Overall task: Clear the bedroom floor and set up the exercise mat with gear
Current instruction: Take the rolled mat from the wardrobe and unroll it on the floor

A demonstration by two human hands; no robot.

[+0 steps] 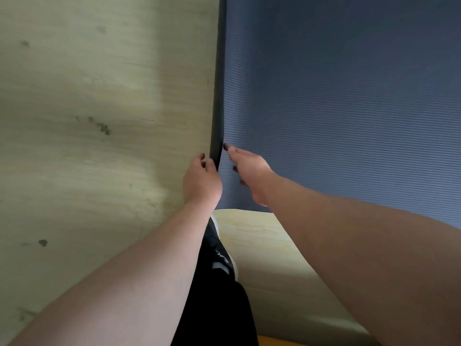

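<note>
A blue ribbed exercise mat (336, 101) lies spread on the pale wood-grain floor (87, 121) and fills the upper right of the view. Its dark left edge runs from the top centre down to my hands. My left hand (200, 181) grips that edge near the mat's near left corner, fingers curled round it. My right hand (245, 173) rests flat on the mat's surface just right of the edge, fingers stretched out.
My foot in a black shoe with a white sole (220, 255) and a dark trouser leg stand on the floor below my hands, just short of the mat's near edge. An orange patch (272, 342) shows at the bottom edge.
</note>
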